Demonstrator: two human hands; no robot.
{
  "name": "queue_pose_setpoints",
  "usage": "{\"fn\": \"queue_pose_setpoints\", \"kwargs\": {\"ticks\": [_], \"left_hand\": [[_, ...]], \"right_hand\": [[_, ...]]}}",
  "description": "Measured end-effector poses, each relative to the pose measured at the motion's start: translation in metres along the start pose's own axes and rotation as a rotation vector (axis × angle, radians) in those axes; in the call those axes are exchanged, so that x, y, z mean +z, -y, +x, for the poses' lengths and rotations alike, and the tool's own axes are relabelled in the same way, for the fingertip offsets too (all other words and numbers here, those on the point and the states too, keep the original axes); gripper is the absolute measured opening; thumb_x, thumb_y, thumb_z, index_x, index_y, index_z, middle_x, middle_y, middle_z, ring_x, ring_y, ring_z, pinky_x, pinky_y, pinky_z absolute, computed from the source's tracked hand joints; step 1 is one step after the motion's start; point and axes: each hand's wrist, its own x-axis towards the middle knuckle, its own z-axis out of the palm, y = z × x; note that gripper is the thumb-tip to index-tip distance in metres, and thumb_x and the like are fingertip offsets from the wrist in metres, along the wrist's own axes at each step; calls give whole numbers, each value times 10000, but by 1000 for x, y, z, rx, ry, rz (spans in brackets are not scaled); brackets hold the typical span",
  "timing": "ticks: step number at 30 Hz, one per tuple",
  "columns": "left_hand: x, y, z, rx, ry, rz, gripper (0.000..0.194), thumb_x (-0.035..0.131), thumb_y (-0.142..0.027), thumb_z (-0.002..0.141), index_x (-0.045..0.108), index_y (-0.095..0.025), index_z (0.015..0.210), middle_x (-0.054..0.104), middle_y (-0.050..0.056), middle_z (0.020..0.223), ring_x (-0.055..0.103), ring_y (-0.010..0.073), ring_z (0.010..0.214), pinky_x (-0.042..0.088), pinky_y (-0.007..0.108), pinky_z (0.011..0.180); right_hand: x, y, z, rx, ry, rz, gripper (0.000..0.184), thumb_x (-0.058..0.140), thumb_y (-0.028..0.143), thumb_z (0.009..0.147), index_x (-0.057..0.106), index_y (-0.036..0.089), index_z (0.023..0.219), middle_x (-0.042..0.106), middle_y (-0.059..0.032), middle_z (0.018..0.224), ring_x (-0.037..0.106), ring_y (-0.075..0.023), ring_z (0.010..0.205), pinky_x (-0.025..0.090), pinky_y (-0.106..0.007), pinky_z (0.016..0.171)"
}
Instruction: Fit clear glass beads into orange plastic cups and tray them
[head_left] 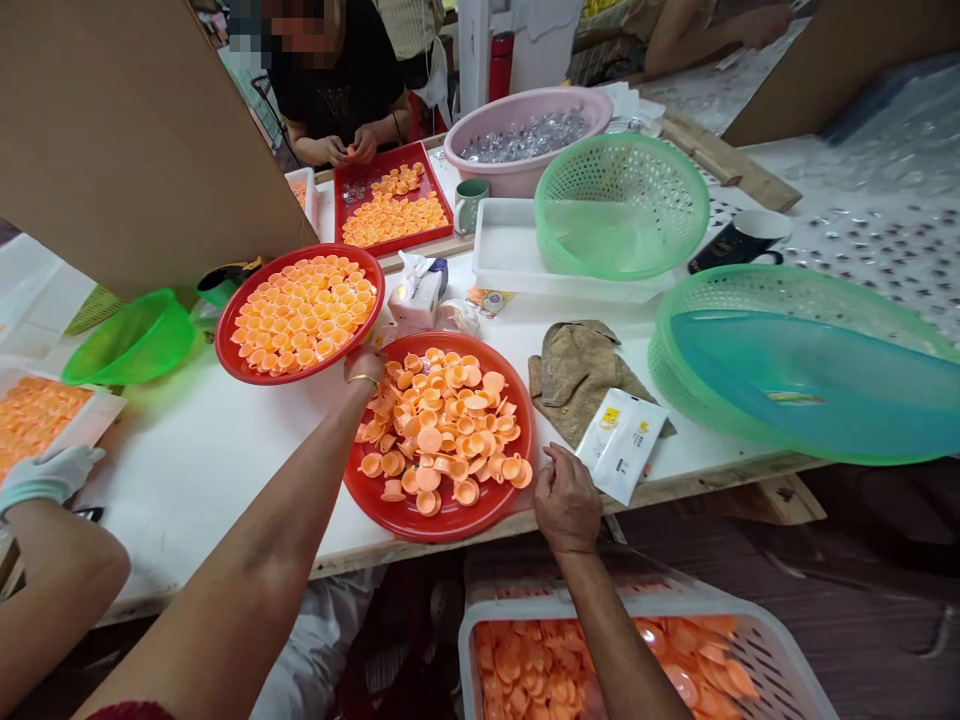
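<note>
A round red plate heaped with loose orange plastic caps lies at the table's near edge. My right hand is closed on its lower right rim, fingers curled. My left hand, with a bracelet at the wrist, reaches to the plate's far left rim, where it meets a second red plate of orange caps laid in neat rows. The left hand's fingers are hidden behind the hand.
A white crate of orange caps sits below the table edge. A co-worker's gloved hand is at the left. Green baskets, a pink basin, a cloth and a white packet crowd the right. Another person works at a red tray.
</note>
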Motion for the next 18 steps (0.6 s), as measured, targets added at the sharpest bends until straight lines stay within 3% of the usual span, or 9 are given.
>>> {"fn": "queue_pose_setpoints", "kwargs": {"ticks": [4,7,10,15,18], "left_hand": [[1,2,-25,125,-85,68,298,431,-354,929,647,-171,1022,679,66,1003,618,177,934,459,318,838],[3,1,-42,247,-34,120,231,536,-370,853,690,-225,949,700,44,913,626,181,855,445,267,747],[4,-3,-53,307,-16,185,197,588,-345,809,689,-228,931,685,58,894,620,199,808,432,278,683],[4,-10,-63,378,-48,263,224,552,-282,835,648,-213,1025,612,96,1050,599,217,866,421,297,677],[5,-12,-65,406,-26,272,203,522,-278,859,671,-217,984,601,86,1029,594,207,871,426,295,696]], "right_hand": [[0,0,0,2,8,-7,255,421,85,828,598,116,1010,681,-119,1001,612,-225,890,479,-330,807],[0,0,0,4,9,-8,250,424,88,831,600,118,1007,683,-117,1000,614,-225,889,482,-329,804],[-1,0,0,3,5,-12,246,426,89,830,602,118,999,684,-115,983,614,-226,875,481,-328,795],[-1,1,1,-5,-9,-21,241,424,90,826,600,120,988,685,-113,961,610,-222,853,473,-320,783],[-2,1,0,-6,-17,-25,241,421,92,825,596,128,987,686,-108,948,605,-218,846,466,-316,781]]}}
